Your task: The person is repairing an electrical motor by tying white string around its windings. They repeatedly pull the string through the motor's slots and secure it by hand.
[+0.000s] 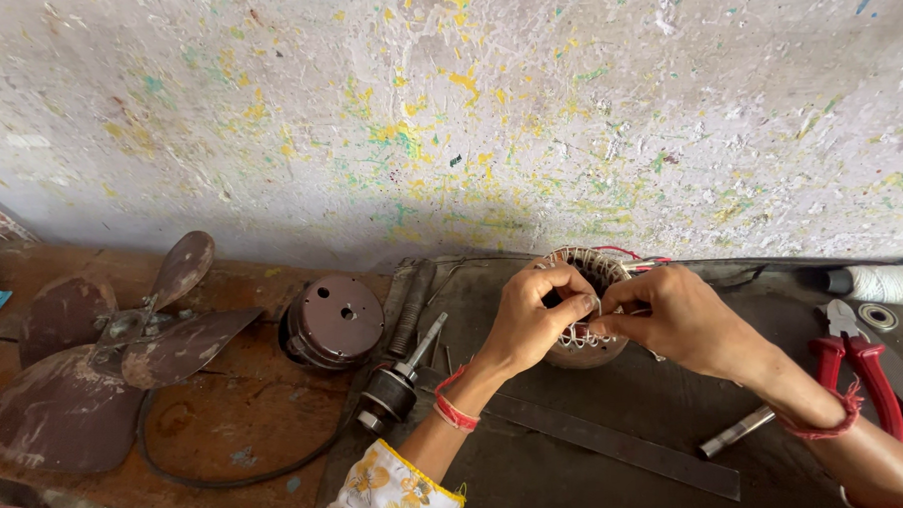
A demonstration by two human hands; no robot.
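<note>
Round metal motor stator (586, 309) wound with pale copper-coloured wire and red leads, upright on the dark worktop (579, 460) against the paint-speckled wall (467, 113). Left hand (534, 316) and right hand (674, 321) close together, fingertips pinched on the winding at its near rim. Beside it: rusty brown fan blades (95, 347), domed brown motor cover (334, 320), rotor shaft (401, 381), red-handled pliers (860, 360), white thread spool (888, 284).
</note>
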